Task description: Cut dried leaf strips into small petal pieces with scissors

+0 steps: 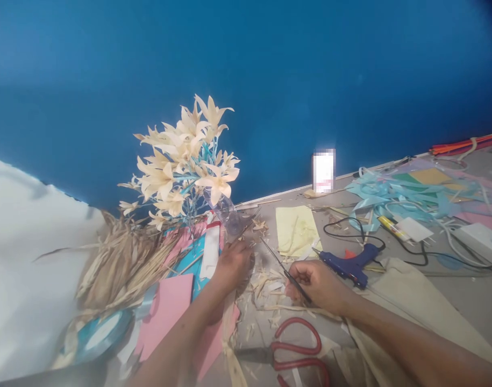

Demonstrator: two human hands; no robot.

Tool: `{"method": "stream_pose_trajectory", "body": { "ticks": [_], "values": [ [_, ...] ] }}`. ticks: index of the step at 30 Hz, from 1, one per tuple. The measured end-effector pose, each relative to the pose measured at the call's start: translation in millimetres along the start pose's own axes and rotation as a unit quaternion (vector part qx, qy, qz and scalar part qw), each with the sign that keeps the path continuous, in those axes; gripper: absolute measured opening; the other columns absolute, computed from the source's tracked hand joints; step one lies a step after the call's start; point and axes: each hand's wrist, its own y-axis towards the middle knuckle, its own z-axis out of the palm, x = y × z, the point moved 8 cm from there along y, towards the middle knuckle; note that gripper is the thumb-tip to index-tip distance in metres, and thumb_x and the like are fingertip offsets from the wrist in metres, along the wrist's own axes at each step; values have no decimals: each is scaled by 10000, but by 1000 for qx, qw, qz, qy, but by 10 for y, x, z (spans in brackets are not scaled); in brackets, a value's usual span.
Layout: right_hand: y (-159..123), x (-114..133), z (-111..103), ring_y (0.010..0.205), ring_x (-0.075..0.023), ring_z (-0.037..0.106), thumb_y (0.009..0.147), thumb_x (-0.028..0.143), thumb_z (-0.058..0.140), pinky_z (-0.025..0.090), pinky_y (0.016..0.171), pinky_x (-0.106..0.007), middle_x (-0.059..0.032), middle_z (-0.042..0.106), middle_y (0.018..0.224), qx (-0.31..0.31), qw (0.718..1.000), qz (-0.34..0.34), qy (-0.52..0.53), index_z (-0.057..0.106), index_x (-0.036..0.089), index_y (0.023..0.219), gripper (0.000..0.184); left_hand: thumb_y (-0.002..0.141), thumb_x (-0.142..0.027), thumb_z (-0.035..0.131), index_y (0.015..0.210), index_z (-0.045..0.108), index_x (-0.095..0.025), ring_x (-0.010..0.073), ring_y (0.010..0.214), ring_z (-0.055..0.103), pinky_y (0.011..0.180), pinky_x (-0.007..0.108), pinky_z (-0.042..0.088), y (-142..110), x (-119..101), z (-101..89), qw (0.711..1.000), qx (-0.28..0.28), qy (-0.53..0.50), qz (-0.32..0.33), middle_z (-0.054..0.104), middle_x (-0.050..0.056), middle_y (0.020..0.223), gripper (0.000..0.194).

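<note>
My right hand [316, 285] is closed around a thin tool [288, 274] with a dark handle and a slim metal shaft; its exact kind is unclear. The shaft slants up and left toward my left hand [234, 263]. The fingers of that hand are curled together over the table, and whatever they pinch is hidden. Just beyond it lies a clear plastic bottle [228, 215], with a bunch of cream husk flowers [177, 161] on blue stems behind. A loose small dried flower [260, 225] and scattered husk scraps [265, 285] lie between and around my hands.
Red-handled scissors [296, 349] lie in front. To the right are a blue glue gun [348, 266] with its cord, yellow paper [296, 231] and blue ribbons [403, 193]. Dried husks [116, 263], pink paper [167, 301] and a ribbon roll [102, 333] are left. A blue wall [270, 80] stands behind.
</note>
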Motion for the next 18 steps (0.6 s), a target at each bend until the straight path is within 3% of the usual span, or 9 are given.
{"method": "stream_pose_trajectory", "body": {
  "ticks": [10,18],
  "values": [
    [2,2,-2,505,-95,421,678,355,744,318,472,-199,42,524,543,-6,1000,3,-7,567,160,649,265,901,-124,467,846,642,-163,249,932,595,840,359,448,141,42,5,999,-6,23,-37,657,101,899,188],
    [54,-6,-18,495,-93,421,680,334,716,308,463,-195,44,522,532,-11,999,-7,-32,556,162,632,239,919,-101,435,1042,651,-163,242,1057,593,930,353,439,712,62,-214,996,-41,6,-80,674,125,1088,257]
  ]
}}
